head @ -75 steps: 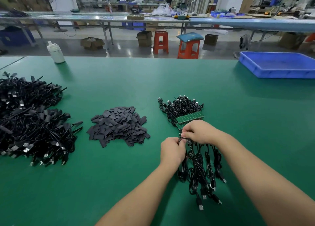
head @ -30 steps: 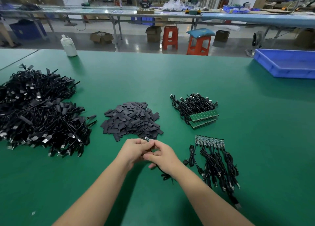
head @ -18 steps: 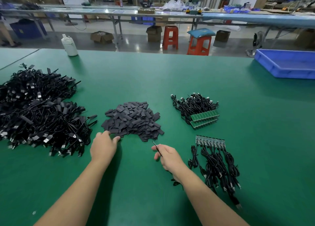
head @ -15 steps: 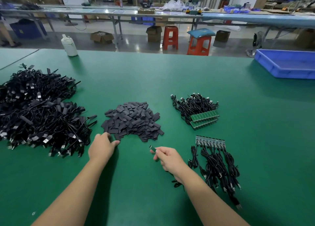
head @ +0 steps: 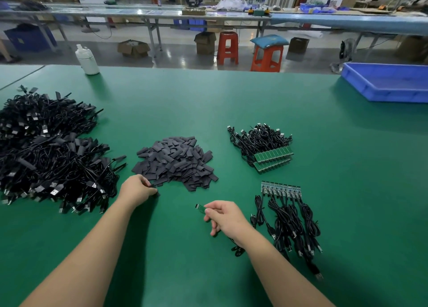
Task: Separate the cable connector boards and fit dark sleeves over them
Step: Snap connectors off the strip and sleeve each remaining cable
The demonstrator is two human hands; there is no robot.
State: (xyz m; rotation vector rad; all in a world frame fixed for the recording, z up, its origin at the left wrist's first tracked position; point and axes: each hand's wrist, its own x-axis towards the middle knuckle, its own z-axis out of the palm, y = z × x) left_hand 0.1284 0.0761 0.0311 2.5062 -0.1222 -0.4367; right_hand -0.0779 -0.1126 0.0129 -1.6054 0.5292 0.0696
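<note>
Two bare forearms are seen reaching in from the lower edge of the view, and no sleeve, cuff or glove is worn on either as far as the frame shows. The left hand (head: pixel 138 189) and the right hand (head: pixel 228 218) are uncovered, and no ring, watch, strap or wristband can be made out on fingers or wrists. The nails that show on the right hand are kept short and unpainted; the rest of the person is not shown.
</note>
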